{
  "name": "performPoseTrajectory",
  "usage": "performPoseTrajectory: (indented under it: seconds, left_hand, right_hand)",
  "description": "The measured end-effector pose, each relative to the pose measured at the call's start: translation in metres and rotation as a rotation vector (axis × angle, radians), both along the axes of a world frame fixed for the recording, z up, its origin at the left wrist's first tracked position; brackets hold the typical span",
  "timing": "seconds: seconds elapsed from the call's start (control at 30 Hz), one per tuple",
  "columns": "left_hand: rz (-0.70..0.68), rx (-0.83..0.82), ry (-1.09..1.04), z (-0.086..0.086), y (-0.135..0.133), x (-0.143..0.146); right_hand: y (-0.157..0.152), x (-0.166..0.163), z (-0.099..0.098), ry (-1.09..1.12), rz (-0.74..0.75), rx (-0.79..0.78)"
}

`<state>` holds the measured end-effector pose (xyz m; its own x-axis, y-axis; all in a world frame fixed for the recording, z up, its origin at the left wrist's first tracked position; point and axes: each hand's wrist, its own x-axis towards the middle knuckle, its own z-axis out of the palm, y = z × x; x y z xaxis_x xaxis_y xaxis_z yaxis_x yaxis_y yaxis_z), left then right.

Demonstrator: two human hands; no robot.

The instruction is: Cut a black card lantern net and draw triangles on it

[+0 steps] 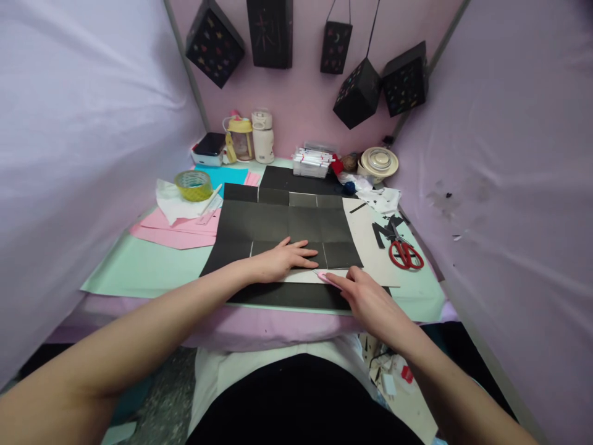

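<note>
Two bare hands of ours were at a broad sheet of creased black paper, which lay across the middle of the table on a pale green cover, with white lines showing along some of its creases. Our left hand was open, palm down and fingers spread, resting on the black paper close to its near edge. Our right hand was closed around a slim pink tool, its thin tip just beside that edge, over a cream-white board lying underneath; whether the tip touched the paper we could not tell. Nearer to us, a black strip showed beyond the board.

To our right we had red-handled scissors among cut black scraps. To our left lay pink paper sheets, with a roll of yellowish tape on a crumpled white tissue behind them. Further back stood a clear plastic box of white pens.
</note>
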<state>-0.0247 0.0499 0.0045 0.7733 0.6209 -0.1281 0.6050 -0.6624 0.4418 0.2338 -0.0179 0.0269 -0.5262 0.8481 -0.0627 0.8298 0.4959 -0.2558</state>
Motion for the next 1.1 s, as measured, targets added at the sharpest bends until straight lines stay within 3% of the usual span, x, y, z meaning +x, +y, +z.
performPoseTrajectory:
  seconds: [0.9, 1.1]
  left_hand:
    - [0.009, -0.129, -0.002, 0.018, 0.003, 0.004]
    - [0.008, -0.13, 0.012, 0.019, 0.002, 0.003]
  right_hand:
    - [-0.007, -0.049, -0.008, 0.077, 0.122, 0.042]
    - [-0.02, -0.028, 0.004, 0.111, 0.106, -0.025]
